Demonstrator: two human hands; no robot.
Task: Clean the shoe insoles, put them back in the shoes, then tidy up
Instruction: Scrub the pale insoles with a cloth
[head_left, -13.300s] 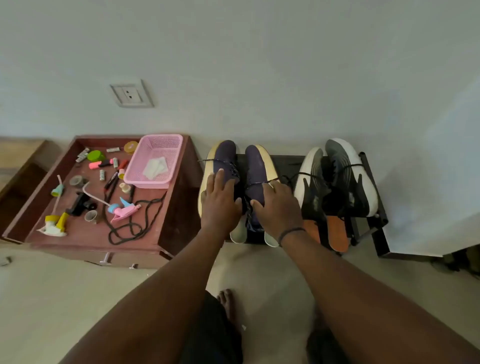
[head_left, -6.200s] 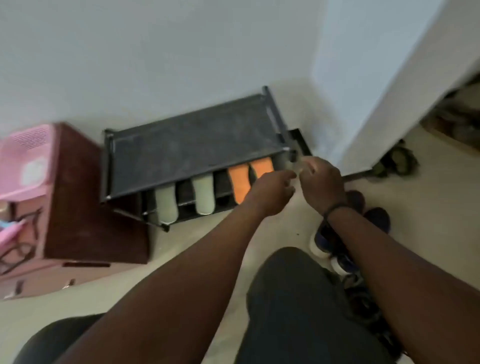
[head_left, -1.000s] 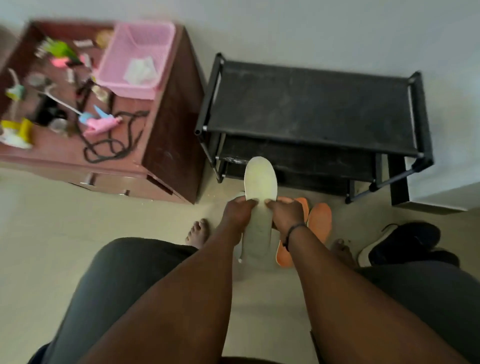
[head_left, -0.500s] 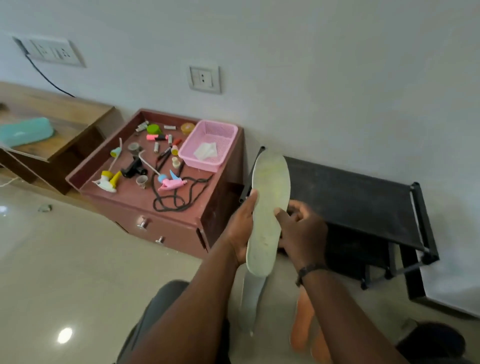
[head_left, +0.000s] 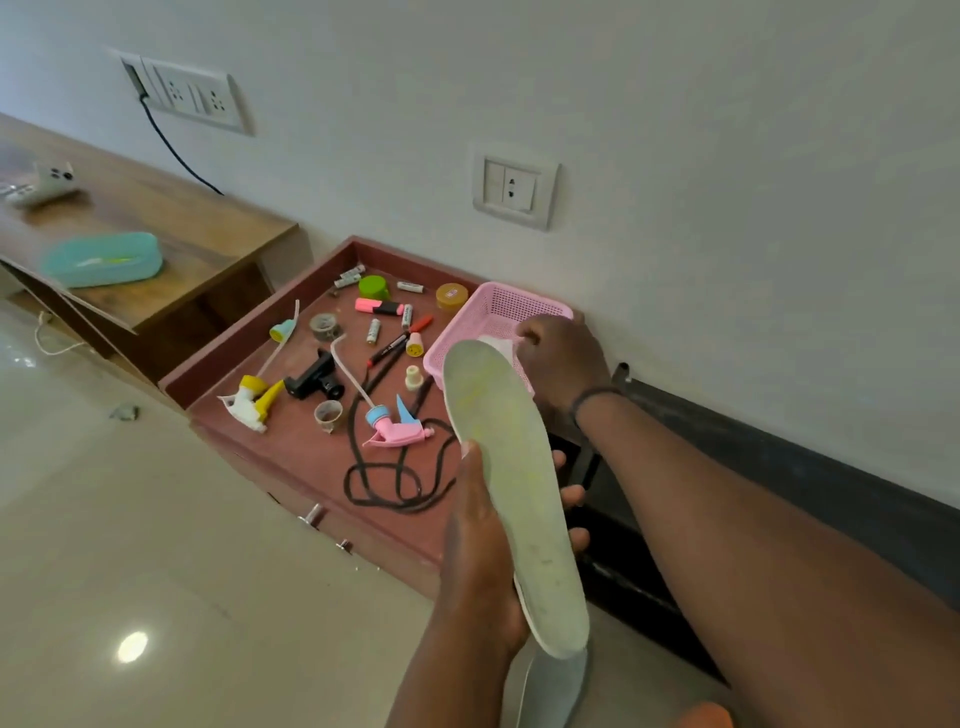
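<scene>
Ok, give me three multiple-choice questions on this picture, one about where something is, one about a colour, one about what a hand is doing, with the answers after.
1. Where does the pink basket stand?
A. On the floor
B. In the back right corner of the red-brown tray
C. On the wooden shelf

2. What colour is the trigger sprayer head nearest the insole?
A. Pink and blue
B. Black
C. Orange

3. What is the left hand doing?
A. Hanging idle
B. Pressing the floor
C. Holding the insole upright

Answers: 1 B, the basket sits on the tray by the wall. 2 A, its body is pink with a blue trigger and collar. 3 C, thumb in front and fingers behind grip the insole, while the right hand reaches into the basket.
</scene>
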